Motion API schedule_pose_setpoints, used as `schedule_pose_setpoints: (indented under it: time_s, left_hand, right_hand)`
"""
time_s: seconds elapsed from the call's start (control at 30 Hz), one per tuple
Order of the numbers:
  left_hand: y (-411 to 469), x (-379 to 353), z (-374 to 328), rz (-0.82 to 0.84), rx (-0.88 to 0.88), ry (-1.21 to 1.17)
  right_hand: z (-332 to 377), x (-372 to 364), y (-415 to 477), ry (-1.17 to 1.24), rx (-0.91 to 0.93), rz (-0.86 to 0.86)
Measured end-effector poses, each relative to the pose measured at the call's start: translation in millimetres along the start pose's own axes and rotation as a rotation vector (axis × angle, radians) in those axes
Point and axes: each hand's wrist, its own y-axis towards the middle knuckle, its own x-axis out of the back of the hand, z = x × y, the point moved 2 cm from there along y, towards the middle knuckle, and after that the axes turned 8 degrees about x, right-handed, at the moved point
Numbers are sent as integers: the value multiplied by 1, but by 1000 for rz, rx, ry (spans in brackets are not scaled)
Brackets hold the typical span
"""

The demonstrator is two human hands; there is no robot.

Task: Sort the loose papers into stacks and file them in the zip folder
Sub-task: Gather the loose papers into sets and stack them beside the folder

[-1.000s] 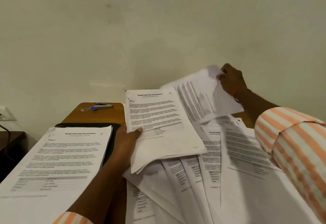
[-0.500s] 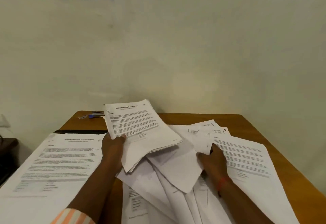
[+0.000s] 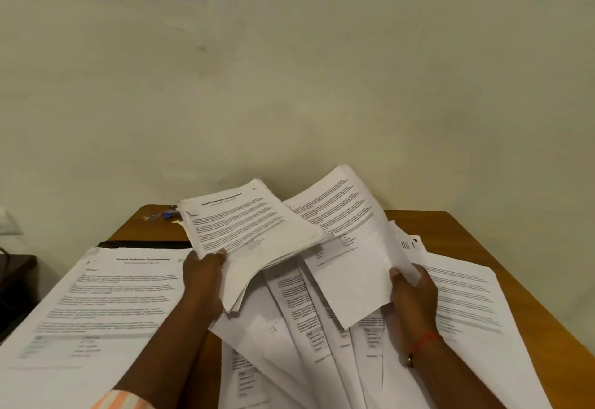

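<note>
Paper roughly half sorted, at a guess: thick bundle [image 3: 254, 231] gripped by left hand [image 3: 203, 276], single sheet [image 3: 347, 254] pinched in right hand [image 3: 415, 296] above the table [image 3: 467, 238], one stack [image 3: 106, 296] laid over the black zip folder [image 3: 145, 243] at left, loose papers [image 3: 306, 344] fanned beneath, unfiled.

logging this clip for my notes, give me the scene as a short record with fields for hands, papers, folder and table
left hand: grips a thick bundle of papers, held above the table
right hand: pinches one printed sheet near its lower edge, raised
stack: lies flat at the left, print up
loose papers: fanned out beneath both hands
folder: black, only its far edge shows beyond the stack
table: wooden, small blue thing at the back left
</note>
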Motion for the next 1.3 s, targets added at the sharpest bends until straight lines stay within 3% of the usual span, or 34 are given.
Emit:
schedule_pose_setpoints:
  time_s: [0.2, 1.0, 1.3]
  left_hand:
    - [-5, -7, 1, 133, -16, 17]
    - [3, -6, 4, 99, -46, -21]
    - [1, -9, 0, 141, -83, -8]
  right_hand:
    - [5, -3, -5, 91, 24, 8]
    - [7, 0, 1, -25, 127, -72]
    - [18, -19, -30, -729, 384, 257]
